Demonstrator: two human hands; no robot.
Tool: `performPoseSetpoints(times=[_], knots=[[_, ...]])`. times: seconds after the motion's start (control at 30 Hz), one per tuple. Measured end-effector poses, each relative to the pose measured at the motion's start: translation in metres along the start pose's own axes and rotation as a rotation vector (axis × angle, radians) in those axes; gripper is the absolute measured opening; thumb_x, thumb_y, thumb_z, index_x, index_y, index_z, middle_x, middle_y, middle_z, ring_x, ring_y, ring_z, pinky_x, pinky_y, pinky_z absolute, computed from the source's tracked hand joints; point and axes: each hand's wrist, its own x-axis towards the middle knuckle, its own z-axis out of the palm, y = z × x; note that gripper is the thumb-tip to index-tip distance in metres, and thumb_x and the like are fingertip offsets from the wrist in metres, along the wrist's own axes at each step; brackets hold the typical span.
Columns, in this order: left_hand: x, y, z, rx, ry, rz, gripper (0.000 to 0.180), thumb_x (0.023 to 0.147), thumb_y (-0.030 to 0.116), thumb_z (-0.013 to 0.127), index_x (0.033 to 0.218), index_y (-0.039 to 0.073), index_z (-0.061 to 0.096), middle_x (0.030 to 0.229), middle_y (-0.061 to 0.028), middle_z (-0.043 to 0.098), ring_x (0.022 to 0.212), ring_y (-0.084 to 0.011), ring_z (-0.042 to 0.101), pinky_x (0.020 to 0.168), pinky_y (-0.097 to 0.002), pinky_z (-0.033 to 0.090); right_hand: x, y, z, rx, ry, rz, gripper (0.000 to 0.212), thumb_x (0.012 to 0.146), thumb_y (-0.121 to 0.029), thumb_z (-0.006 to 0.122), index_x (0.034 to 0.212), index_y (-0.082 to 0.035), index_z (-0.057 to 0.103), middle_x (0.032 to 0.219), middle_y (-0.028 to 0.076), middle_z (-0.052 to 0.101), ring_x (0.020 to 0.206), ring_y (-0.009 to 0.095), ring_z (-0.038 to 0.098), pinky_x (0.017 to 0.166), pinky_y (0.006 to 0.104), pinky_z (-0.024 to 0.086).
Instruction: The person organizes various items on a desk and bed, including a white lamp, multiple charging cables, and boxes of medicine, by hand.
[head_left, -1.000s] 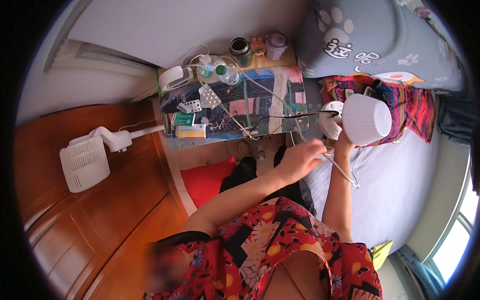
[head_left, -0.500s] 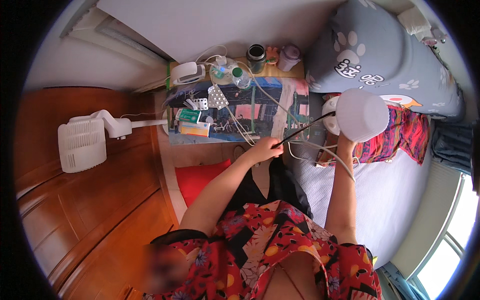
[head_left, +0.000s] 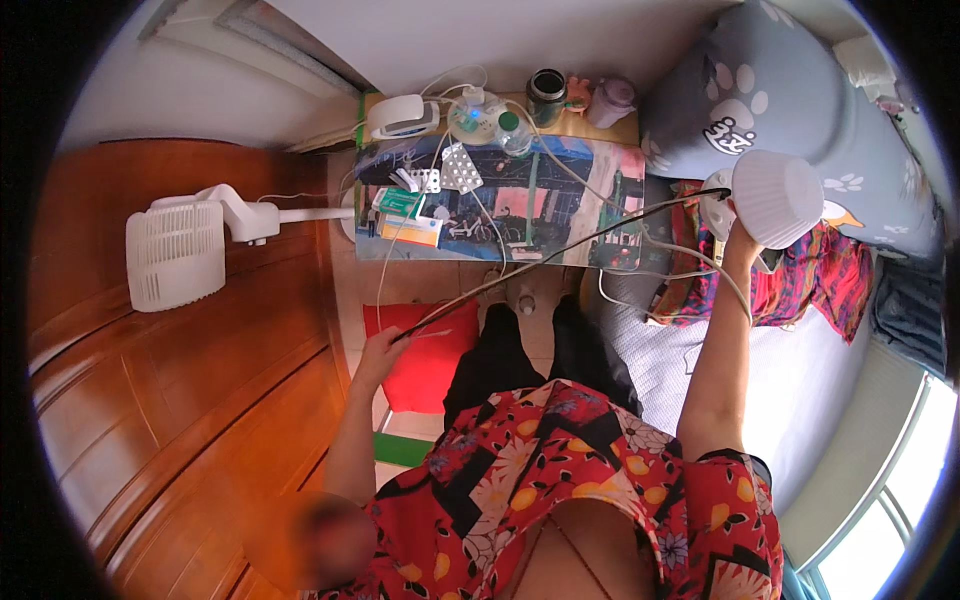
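Note:
My right hand (head_left: pixel 733 230) holds a white lamp with a ribbed shade (head_left: pixel 778 197) up over the bed's edge. A dark cord (head_left: pixel 560 255) runs from the lamp leftward across the picture-covered bedside table (head_left: pixel 590 195). My left hand (head_left: pixel 382 350) grips the far end of that cord, pulled out taut to my left above a red cushion (head_left: pixel 430 355). A white cable (head_left: pixel 700 262) also hangs down from the lamp along my right forearm.
A white fan (head_left: pixel 175 255) on a stand rests against the wooden panel at left. On the table lie pill blister packs (head_left: pixel 460 167), small boxes (head_left: pixel 408 218), a charger, jars and bottles (head_left: pixel 546 95). A grey paw-print pillow (head_left: pixel 790 90) and patterned cloth lie on the bed.
My left hand has drawn the cord steadily leftward and downward, from near the lamp to beside the red cushion. The lamp stays raised in my right hand.

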Motion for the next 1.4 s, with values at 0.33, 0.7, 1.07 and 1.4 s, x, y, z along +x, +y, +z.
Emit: performPoseSetpoints(times=[0.33, 0.7, 1.07, 1.4], knots=[[-0.073, -0.193, -0.039, 0.266, 0.183, -0.237, 0.017, 0.08, 0.013, 0.06, 0.087, -0.002, 0.062, 0.085, -0.0218, 0.061, 0.081, -0.0358, 0.06, 0.068, -0.0426, 0.046, -0.015, -0.029, 0.026, -0.212, 0.124, -0.233, 0.016, 0.077, -0.01, 0.065, 0.089, -0.001, 0.063, 0.075, 0.009, 0.059, 0.068, 0.022, 0.055, 0.062, 0.0366, 0.045], [-0.14, -0.195, -0.083, 0.829, -0.009, -0.651, 0.025, 0.087, 0.024, 0.054, 0.095, 0.001, 0.063, 0.097, -0.0193, 0.062, 0.09, -0.0365, 0.06, 0.075, -0.0458, 0.047, -0.032, 0.006, 0.012, -0.013, -0.038, 0.054, 0.038, 0.067, -0.005, 0.074, 0.103, 0.001, 0.06, 0.098, 0.013, 0.061, 0.086, 0.026, 0.056, 0.07, 0.0383, 0.049], [-0.136, 0.052, -0.136, 0.535, 0.58, -0.386, 0.025, 0.093, 0.021, 0.046, 0.094, -0.002, 0.055, 0.075, -0.0129, 0.053, 0.07, -0.0252, 0.052, 0.061, -0.0365, 0.041, -0.062, -0.007, 0.013, -0.341, -0.266, 0.27, 0.04, 0.082, -0.02, 0.062, 0.118, -0.006, 0.054, 0.106, 0.016, 0.061, 0.098, 0.033, 0.056, 0.085, 0.0417, 0.043], [-0.198, 0.296, -0.21, -0.128, 0.705, 0.754, 0.026, 0.093, 0.025, 0.044, 0.073, 0.009, 0.045, 0.06, -0.0002, 0.034, 0.058, -0.0114, 0.035, 0.058, -0.0262, 0.032, -0.13, 0.008, 0.058, -0.108, -0.237, 0.262, 0.044, 0.094, -0.025, 0.042, 0.133, -0.006, 0.04, 0.134, 0.018, 0.042, 0.125, 0.027, 0.037, 0.105, 0.0376, 0.029]])
